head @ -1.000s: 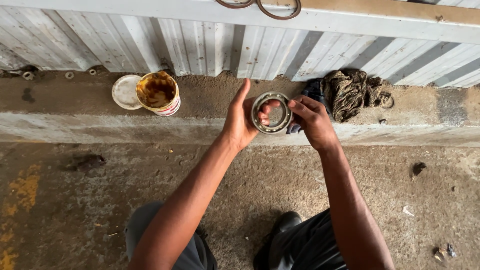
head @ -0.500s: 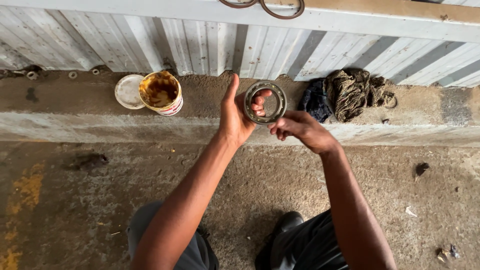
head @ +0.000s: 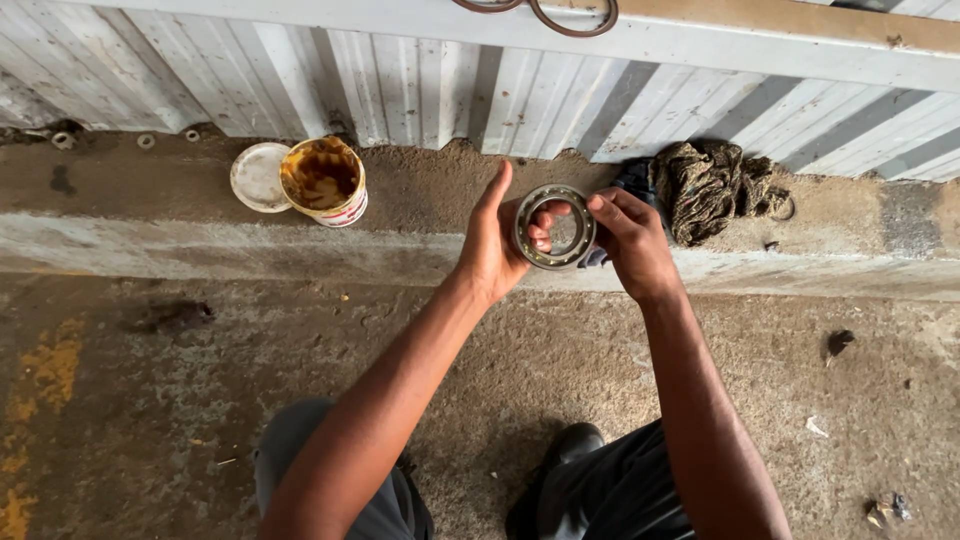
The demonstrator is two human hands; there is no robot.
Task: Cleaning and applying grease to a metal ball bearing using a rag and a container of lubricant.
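A round metal ball bearing [head: 554, 226] is held up in front of a concrete ledge [head: 200, 245]. My left hand [head: 495, 245] holds it from the left, with fingers poking through its centre hole. My right hand [head: 632, 240] pinches its right rim with thumb and fingers. An open tub of brown grease [head: 323, 180] stands on the ledge to the left, its white lid [head: 258, 177] lying beside it.
A dirty bundle of rag [head: 712, 185] lies on the ledge to the right, with a dark cloth behind my right hand. Corrugated metal sheeting [head: 400, 90] backs the ledge. Two rings [head: 560, 12] rest on the top rail. The floor below is stained concrete.
My right hand dropped away from the bearing half a second ago and is now back on its right rim. The bearing has stayed in my left hand.
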